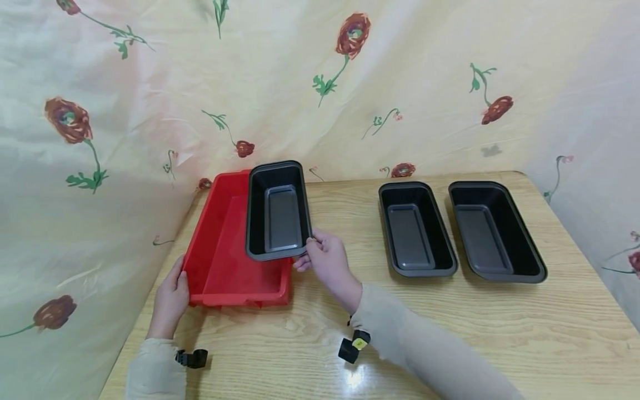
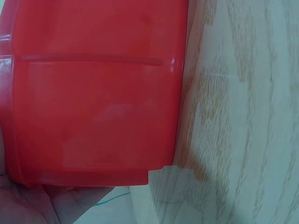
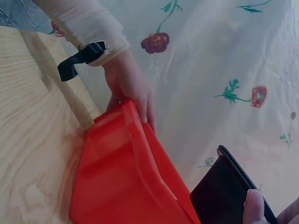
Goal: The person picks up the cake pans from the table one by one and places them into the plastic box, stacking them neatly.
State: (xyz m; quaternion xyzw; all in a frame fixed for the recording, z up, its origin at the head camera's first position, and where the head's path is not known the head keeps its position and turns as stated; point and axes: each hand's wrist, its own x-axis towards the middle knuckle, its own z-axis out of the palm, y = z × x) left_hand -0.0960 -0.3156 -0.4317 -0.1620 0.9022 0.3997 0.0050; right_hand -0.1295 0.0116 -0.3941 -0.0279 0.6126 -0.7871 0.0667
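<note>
Light wooden surface (image 1: 450, 328): carries everything.
Red rectangular plastic tray (image 1: 220, 261): left side, nothing lying inside; left hand (image 1: 170, 300) grips its near left corner.
Black metal loaf pan (image 1: 277, 210): empty, tilted over the tray's right rim, right hand (image 1: 327, 261) pinching its near rim. Judgement: level it before lowering.
Two matching black loaf pans (image 1: 417, 229) (image 1: 495, 230): empty, side by side, right.
</note>
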